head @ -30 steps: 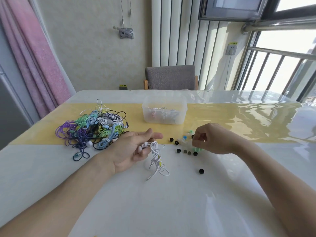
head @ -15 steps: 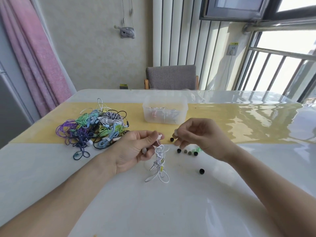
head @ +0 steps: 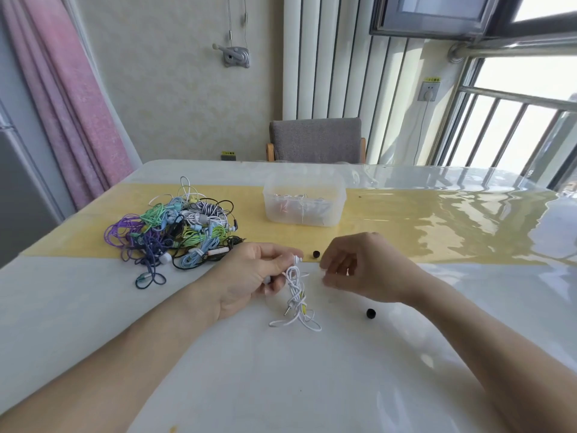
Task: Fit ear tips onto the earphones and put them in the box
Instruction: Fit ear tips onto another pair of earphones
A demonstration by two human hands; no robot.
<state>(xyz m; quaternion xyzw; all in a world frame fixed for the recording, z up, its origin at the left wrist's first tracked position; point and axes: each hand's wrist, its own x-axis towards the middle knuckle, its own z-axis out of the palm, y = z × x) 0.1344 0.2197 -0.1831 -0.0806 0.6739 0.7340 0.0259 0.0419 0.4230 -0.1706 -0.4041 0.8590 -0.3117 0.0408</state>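
A curtain [head: 71, 98] hangs at the far left beside the table [head: 281, 370]. On the table's left part lies a pile [head: 175, 229] of tangled earphones in purple, green, blue, black and white, partly on a yellow strip [head: 437, 232] that runs across the table. The left hand [head: 249, 279] is near the middle, just right of the pile, palm turned inward, fingers curled round a white earphone [head: 296, 295]; the thumb and forefinger pinch one earbud [head: 296, 259] with its tip pointing right, and the bundled cord hangs down to the table, plug and loose loops resting there. A clear box [head: 304, 203] stands farther back on the strip, with some earphones inside. A dark tip [head: 316, 254] lies at the strip's near edge, between the two hands. The right hand [head: 365, 270] is just right of the earbud, not touching it, fingers bent with their ends drawn together; whether they hold a tip cannot be told. Another black tip [head: 370, 313] lies nearer, below the right wrist. A grey chair [head: 315, 140] stands beyond the far edge.
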